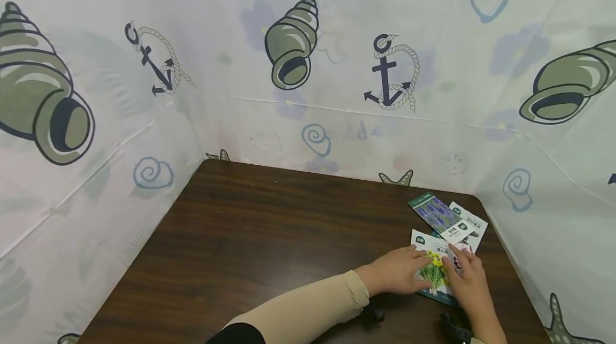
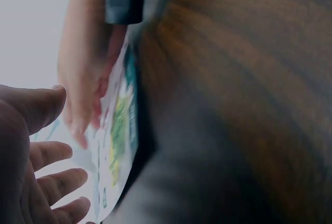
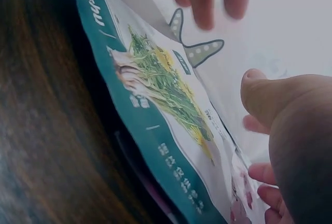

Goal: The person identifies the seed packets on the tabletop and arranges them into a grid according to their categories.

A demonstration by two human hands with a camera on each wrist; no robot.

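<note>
A white seed packet with a dandelion picture and a green band lies near the table's right side. Over its left edge my left hand is spread, fingers loosely extended. Above its right side is my right hand, with thumb and fingers apart. Neither hand grips the packet; whether fingertips touch it is unclear. In the right wrist view, the dandelion packet stretches between both hands, with another packet bearing a pink picture by my right fingers. That second packet is mostly covered in the head view.
Just behind lie a purple-flower packet and a white packet, overlapping. The brown wooden table extends left. Patterned fabric with shells and anchors hangs around it. A black strap circles my right wrist.
</note>
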